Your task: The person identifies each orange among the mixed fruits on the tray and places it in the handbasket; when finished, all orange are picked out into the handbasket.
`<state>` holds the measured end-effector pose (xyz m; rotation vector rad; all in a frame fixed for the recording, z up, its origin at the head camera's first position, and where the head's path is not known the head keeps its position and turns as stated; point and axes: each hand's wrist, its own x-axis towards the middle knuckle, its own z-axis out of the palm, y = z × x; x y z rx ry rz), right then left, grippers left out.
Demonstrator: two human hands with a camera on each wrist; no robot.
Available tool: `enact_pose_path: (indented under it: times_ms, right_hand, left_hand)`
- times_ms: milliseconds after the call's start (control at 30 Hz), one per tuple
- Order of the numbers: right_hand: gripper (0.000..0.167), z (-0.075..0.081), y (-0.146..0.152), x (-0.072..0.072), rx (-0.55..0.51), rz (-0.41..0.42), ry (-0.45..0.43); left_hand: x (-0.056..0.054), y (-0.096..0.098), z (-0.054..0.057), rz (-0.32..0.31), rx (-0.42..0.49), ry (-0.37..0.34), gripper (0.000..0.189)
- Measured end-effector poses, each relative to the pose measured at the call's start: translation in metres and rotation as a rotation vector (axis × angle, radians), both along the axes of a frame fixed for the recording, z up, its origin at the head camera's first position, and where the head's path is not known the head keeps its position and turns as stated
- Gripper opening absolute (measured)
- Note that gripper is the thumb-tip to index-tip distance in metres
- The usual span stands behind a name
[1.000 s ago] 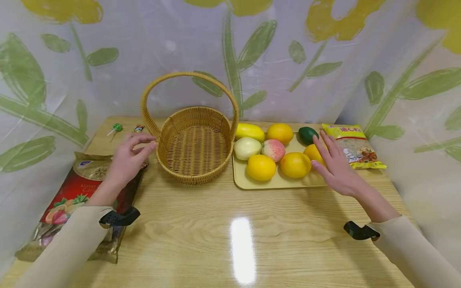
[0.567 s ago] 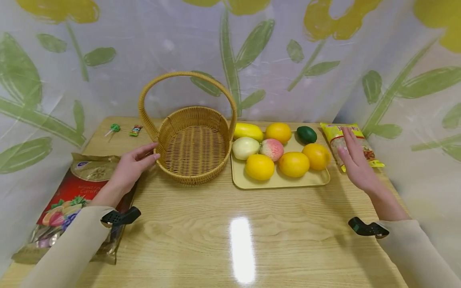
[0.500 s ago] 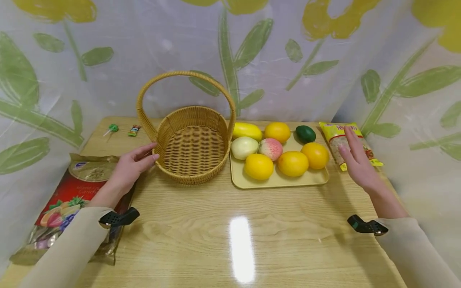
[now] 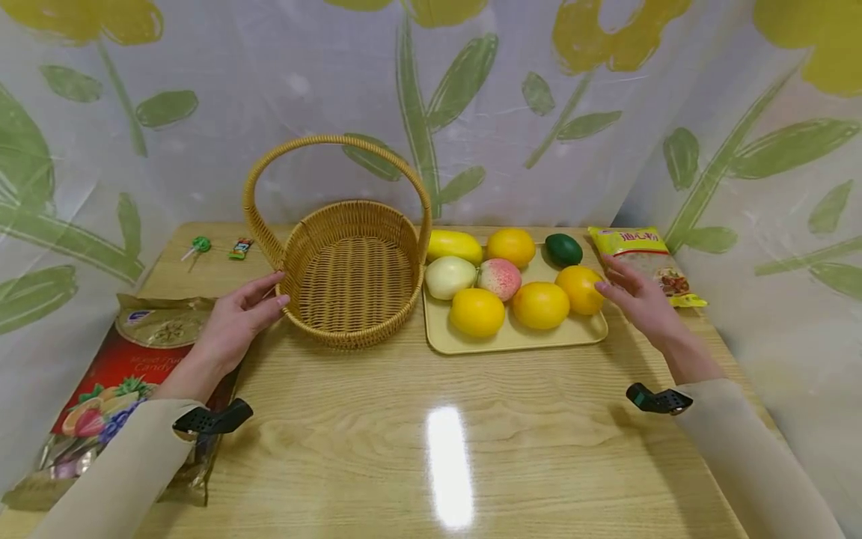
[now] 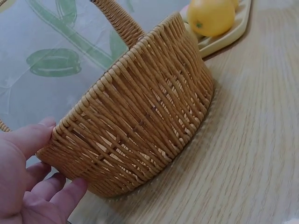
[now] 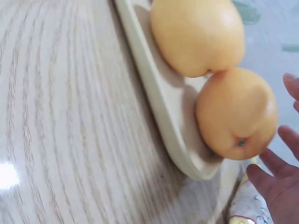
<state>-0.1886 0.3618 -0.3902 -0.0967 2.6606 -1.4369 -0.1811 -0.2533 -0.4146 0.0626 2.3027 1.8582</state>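
Observation:
A wicker basket (image 4: 350,284) with a tall arched handle stands left of centre, nothing inside. My left hand (image 4: 236,322) is at its left rim; in the left wrist view the thumb (image 5: 35,136) meets the rim and the fingers (image 5: 70,193) lie along the woven wall below. To the right, a pale yellow tray (image 4: 515,342) bears several fruits: a peach (image 4: 500,280), a dark green oval fruit (image 4: 563,250), a whitish one (image 4: 450,278) and yellow-orange ones. My right hand (image 4: 643,303) reaches beside the rightmost orange fruit (image 4: 581,290), fingers spread, fingertips right at its side.
A red and gold candy bag (image 4: 135,374) lies under my left forearm. Behind it are a green lollipop (image 4: 200,244) and a small wrapped candy (image 4: 240,248). A yellow packet (image 4: 636,258) sits beyond my right hand. A flowered curtain (image 4: 283,97) borders the table.
My left hand has come up against the basket's rim. My right hand swung right from the fruit over the yellow packet, then back to the rightmost orange fruit. The view has shifted slightly.

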Motion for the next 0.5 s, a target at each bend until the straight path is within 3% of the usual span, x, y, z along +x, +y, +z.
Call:
enact_pose_path:
  times_ms: [200, 500]
  right_hand:
    - [0.066, -0.0053, -0.0041, -0.0055, 0.036, 0.075, -0.045]
    - [0.053, -0.0113, -0.0044, -0.0106, 0.067, 0.177, 0.045]
  left_hand:
    - [0.0004, 0.0017, 0.0007, 0.005, -0.003, 0.005, 0.068]
    - [0.0019, 0.0014, 0.0011, 0.016, -0.010, 0.005, 0.069]
